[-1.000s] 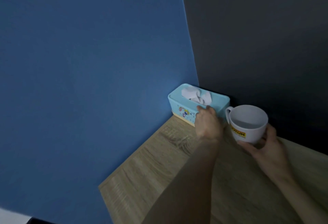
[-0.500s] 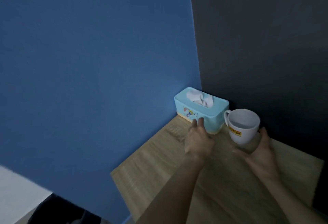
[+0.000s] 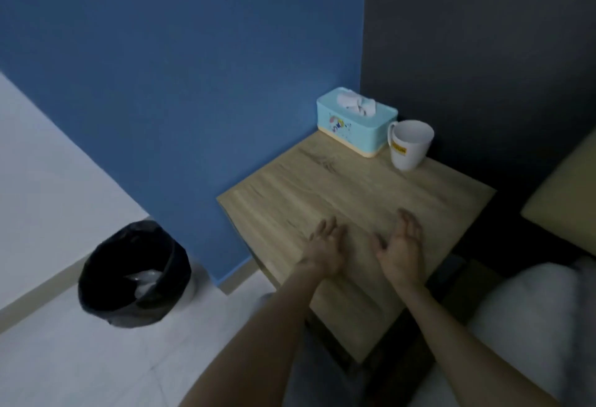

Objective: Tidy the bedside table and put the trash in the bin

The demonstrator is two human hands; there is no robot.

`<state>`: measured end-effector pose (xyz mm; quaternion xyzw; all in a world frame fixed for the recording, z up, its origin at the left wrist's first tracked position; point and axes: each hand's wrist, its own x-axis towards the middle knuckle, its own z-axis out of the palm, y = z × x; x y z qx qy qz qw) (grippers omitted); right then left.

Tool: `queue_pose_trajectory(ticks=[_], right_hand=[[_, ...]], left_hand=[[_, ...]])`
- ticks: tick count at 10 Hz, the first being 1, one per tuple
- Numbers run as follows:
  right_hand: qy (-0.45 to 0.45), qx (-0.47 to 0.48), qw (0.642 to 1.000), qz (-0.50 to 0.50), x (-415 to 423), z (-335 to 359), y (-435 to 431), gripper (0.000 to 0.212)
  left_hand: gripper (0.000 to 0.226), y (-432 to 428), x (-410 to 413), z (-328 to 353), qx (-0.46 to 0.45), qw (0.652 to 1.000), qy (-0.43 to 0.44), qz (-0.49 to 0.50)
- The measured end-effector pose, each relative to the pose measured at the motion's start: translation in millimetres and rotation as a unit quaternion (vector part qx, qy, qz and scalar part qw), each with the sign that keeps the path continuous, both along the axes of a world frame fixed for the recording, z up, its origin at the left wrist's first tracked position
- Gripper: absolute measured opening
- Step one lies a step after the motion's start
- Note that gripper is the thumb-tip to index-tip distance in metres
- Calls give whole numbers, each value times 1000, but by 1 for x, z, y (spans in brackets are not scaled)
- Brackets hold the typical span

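Note:
A light wooden bedside table (image 3: 290,200) stands in the corner of a blue wall and a dark wall. At its far corner sits a turquoise tissue box (image 3: 354,122) with white tissue poking out. Right beside it stands a white mug (image 3: 409,145) with a yellow label. My left hand (image 3: 325,245) and my right hand (image 3: 400,245) hover over the near part of the tabletop, both empty with fingers apart. A bin (image 3: 135,274) lined with a black bag stands on the floor to the left, with pale trash inside.
A bed with a yellowish pillow (image 3: 561,206) and a white cover (image 3: 529,319) lies to the right of the table. The floor (image 3: 80,358) around the bin is pale tile.
Both hands have let go of the tissue box and the mug and drawn back toward me. The view has pulled back, so the bin and bed now show.

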<state>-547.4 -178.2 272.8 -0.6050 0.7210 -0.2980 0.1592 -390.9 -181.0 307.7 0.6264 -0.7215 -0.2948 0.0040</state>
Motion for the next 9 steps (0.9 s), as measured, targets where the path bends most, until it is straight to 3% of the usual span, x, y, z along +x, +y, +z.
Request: queue_pose_trajectory(ticks=[3,4,5,8,9], right_hand=[[164,42,986,6,44,-13,40,61],[194,60,979,-1,44,-13,38,61],[216,63,974,-8,44,-13,40,62],[140,265,952,-62,105,20,53,71],[69,412,907,-44,116,40,55,79]], left_hand=[[55,31,16,-31,-90,996,13,-19],[62,40,15,-45,-183,982,-19,-34],[59,43,14,-49,-208,978,-3,-33],[55,20,44,-13,-26,991,14,-132],[51,16,69,8,91,968,-33,-232]])
